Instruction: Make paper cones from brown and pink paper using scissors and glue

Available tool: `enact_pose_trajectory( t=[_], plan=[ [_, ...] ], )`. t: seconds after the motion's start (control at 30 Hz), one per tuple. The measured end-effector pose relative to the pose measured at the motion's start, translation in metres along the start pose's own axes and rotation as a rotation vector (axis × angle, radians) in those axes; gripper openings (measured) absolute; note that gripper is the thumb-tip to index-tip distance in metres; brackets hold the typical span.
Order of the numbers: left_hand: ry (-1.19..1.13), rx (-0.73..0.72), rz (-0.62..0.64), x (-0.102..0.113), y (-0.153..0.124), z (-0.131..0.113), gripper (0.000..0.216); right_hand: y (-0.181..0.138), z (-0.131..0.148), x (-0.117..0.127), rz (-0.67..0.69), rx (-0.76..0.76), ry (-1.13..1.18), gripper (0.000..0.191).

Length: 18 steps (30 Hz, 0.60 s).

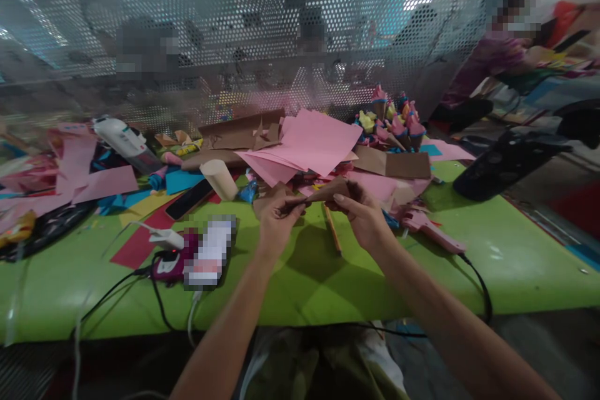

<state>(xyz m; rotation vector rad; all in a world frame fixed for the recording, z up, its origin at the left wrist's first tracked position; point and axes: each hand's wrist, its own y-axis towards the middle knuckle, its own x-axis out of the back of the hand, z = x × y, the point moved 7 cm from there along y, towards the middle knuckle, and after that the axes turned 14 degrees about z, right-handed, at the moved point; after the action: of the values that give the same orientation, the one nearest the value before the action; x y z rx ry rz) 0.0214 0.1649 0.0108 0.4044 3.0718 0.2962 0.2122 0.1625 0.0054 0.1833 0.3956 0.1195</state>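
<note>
Left hand (276, 222) pinches the cone's (328, 190) tip and right hand (362, 212) grips its wide end. The cone lies sideways, tip pointing left, held just above the pencil (333, 232).

Cone (330, 190) between your left hand (277, 220) and right hand (362, 214); pencil (333, 234) beneath on counter (515, 262), paper pile (309, 144) behind, glue gun (434, 231) right.

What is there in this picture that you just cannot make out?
Head view only.
- Brown paper: its shape is partly covered by the left hand and right hand pinching it.
- Flat thing on the green table: blurred out.
- Behind the perforated screen: only dim shapes.
- Pencil: upper end hidden under the right hand.
</note>
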Motion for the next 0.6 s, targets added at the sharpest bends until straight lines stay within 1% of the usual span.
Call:
enact_pose_trajectory(
  t=[0.1, 0.17, 0.3, 0.37, 0.43, 0.53, 0.6],
  plan=[
    [0.016, -0.023, 0.005, 0.001, 0.001, 0.000, 0.026, 0.000, 0.002, -0.001, -0.001, 0.008, -0.031, 0.045],
    [0.037, -0.012, 0.032, 0.000, 0.002, -0.001, 0.028, -0.001, 0.004, -0.001, 0.000, 0.025, -0.065, 0.046],
    [0.073, 0.015, 0.129, -0.008, 0.004, -0.003, 0.038, -0.003, 0.013, -0.003, 0.005, 0.092, -0.148, 0.049],
    [0.108, 0.035, 0.187, -0.013, 0.003, -0.004, 0.043, -0.004, 0.016, -0.008, 0.049, 0.113, -0.217, 0.049],
    [0.155, 0.060, 0.243, -0.019, 0.001, -0.004, 0.045, -0.005, 0.017, -0.014, 0.121, 0.117, -0.290, 0.047],
    [0.216, 0.098, 0.307, -0.025, 0.000, -0.001, 0.041, -0.007, 0.018, -0.022, 0.210, 0.127, -0.389, 0.043],
    [0.268, 0.104, 0.320, -0.026, 0.000, 0.001, 0.034, -0.010, 0.021, -0.023, 0.200, 0.156, -0.471, 0.046]
  ],
)
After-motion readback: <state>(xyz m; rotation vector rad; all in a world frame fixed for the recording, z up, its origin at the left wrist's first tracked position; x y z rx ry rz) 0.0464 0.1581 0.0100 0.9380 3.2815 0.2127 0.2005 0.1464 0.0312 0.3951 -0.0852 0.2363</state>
